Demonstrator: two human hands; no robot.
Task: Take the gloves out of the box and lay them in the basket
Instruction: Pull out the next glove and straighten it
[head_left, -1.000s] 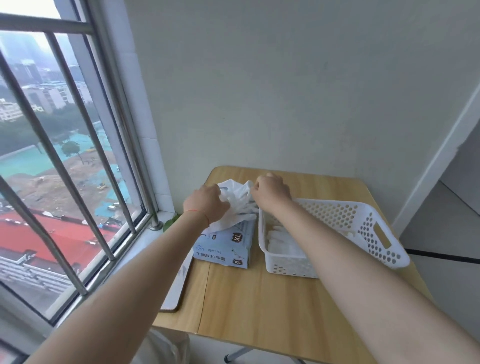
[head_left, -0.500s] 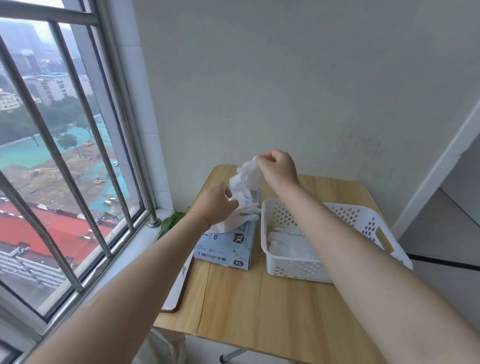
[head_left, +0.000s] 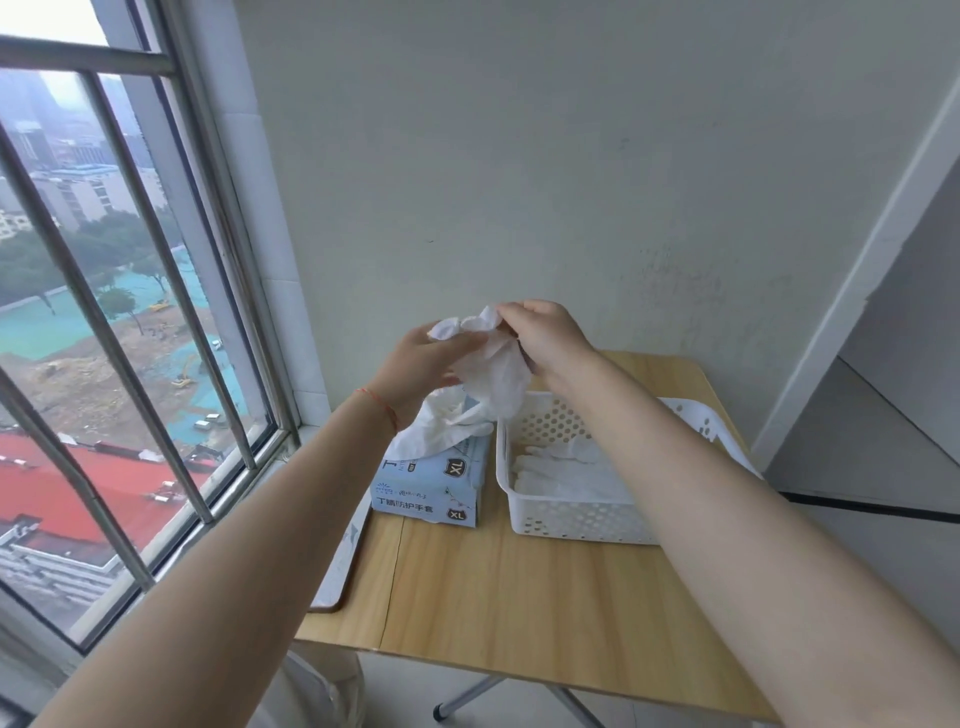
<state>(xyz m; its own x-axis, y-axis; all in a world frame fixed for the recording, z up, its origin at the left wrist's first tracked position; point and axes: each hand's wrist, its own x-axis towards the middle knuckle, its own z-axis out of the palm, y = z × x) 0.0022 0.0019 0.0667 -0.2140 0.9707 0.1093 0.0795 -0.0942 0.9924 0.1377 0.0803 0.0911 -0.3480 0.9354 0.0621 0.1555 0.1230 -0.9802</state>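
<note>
Both hands hold one white nitrile glove (head_left: 496, 374) in the air above the far left part of the wooden table (head_left: 519, 587). The right hand (head_left: 545, 340) pinches its upper end, and the left hand (head_left: 421, 364) has fingers curled on the crumpled edge just beside it. The glove hangs with its long axis roughly upright, its lower end over the gap between the blue glove box (head_left: 431, 488) and the white perforated basket (head_left: 566, 519). More gloves spill from the box top (head_left: 441, 431), and several already lie in the basket (head_left: 566, 467). The basket sits below and to the right, nearer the right hand, so that hand is probably better placed to lower it in.
</note>
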